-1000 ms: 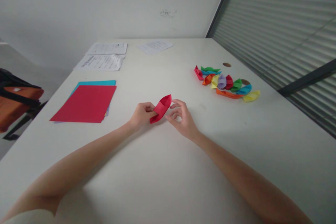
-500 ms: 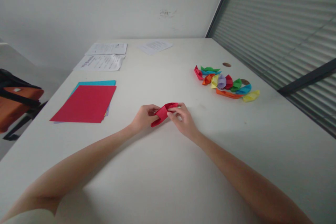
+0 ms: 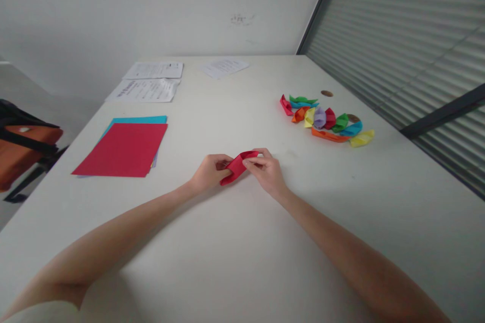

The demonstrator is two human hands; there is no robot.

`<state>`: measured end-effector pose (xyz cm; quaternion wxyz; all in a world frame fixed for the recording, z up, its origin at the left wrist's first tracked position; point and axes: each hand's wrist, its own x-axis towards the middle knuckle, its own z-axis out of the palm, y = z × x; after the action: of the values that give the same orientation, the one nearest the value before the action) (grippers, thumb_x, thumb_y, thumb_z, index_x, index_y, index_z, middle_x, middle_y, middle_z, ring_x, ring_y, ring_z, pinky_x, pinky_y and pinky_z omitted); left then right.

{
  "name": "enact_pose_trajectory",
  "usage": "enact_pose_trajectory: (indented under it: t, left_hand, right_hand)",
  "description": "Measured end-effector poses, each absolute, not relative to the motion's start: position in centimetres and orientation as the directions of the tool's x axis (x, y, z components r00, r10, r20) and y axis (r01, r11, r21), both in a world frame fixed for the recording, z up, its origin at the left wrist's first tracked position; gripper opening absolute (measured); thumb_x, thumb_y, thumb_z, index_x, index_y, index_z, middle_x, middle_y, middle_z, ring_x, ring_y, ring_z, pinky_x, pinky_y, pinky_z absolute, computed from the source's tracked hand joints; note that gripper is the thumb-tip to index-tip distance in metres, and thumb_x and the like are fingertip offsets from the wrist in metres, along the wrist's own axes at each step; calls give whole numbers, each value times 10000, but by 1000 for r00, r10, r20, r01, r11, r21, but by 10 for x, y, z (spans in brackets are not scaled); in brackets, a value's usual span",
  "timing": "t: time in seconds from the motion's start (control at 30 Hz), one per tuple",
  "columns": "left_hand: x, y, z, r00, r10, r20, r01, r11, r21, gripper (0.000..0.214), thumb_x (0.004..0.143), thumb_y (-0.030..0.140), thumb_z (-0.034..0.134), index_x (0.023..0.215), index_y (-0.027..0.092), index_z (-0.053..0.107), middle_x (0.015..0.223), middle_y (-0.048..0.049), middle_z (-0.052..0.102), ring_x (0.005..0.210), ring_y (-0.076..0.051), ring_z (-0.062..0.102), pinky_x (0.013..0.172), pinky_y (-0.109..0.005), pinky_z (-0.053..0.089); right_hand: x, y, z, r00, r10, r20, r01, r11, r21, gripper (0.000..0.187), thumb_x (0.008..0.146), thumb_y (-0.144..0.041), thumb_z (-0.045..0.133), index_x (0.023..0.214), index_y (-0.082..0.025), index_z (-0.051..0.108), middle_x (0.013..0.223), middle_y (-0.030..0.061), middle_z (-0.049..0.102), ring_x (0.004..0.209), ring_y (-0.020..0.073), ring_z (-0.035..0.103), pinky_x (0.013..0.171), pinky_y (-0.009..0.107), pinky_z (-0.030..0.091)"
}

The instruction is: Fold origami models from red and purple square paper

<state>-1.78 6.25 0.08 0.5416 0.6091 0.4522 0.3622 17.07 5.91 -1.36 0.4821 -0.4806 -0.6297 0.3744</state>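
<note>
A small folded red paper piece (image 3: 238, 165) lies low over the white table (image 3: 235, 242), held between both hands. My left hand (image 3: 209, 174) pinches its near left end with fingers closed. My right hand (image 3: 268, 174) grips its far right end, fingers curled round the fold. Both forearms rest on the table in front of me.
A stack of coloured sheets with a red sheet (image 3: 123, 149) on top lies to the left. Several folded paper shapes (image 3: 328, 122) in many colours sit at the right. Printed papers (image 3: 149, 83) lie at the far edge. An orange bag (image 3: 22, 149) stands off the table's left.
The red paper piece stood up open in my left hand a second ago. My right hand has closed on it and pressed it down flatter toward the table.
</note>
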Motion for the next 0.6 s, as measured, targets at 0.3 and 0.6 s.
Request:
enact_pose_trajectory:
  t: [0.3,0.6]
  left_hand:
    - [-18,58,18,276,946,-168,120,140,983,621,633,123,651,1247,160,565,869,-57,711,641,-131,644,557,-218,481]
    - [-18,59,15,426,864,-268,-96,337,937,646,706,152,681,1327,138,504,831,-83,741,676,-159,688,653,-270,519]
  right_hand:
    - [173,56,-5,-95,953,286,300,301,-905,343,876,-468,568,744,-210,752,973,89,619,918,201,618,726,327,516]
    - [176,62,-15,-119,953,279,329,303,-894,347,860,-512,579,799,-219,754,1016,98,597,990,206,586,726,330,521]
